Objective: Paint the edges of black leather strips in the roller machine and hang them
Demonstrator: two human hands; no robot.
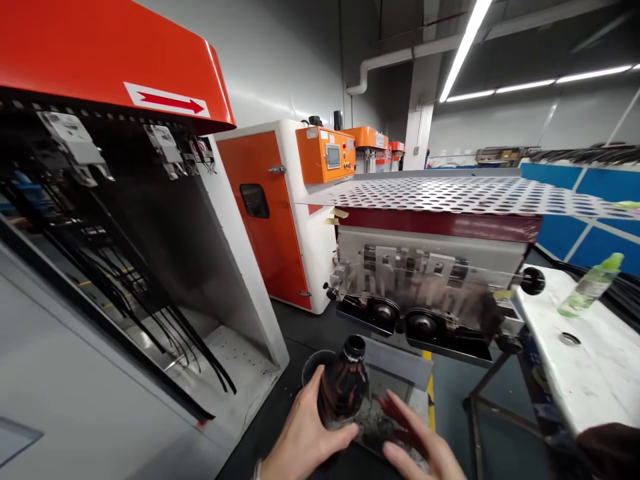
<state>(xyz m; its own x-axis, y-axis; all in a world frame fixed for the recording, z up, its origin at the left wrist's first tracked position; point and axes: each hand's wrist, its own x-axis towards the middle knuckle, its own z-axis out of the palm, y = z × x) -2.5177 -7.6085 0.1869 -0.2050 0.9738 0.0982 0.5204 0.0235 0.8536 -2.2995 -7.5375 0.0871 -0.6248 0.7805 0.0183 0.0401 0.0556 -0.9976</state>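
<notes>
Brown plastic bottle [344, 387] clenched in my left hand [305, 433], kept upright, neck up, so nothing would spill, above a grimy tray [383, 427]; my right hand [415, 443] hung open just beside it, grasping nothing.

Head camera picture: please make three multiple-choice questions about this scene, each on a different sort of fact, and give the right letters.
1. Where is the green-capped bottle?
A. On the perforated sheet
B. On the white table
C. Inside the black bucket

2. What colour is the arrow on the orange-red cover?
A. Blue
B. Green
C. Red

3. What is the left hand doing with the dark bottle?
A. Gripping it
B. Pouring from it
C. Nothing, it is far from it

Answers:
1. B, the bottle rests on the tabletop at right.
2. C, the arrow shows red on its white label.
3. A, the hand wraps around the bottle's body.
</notes>
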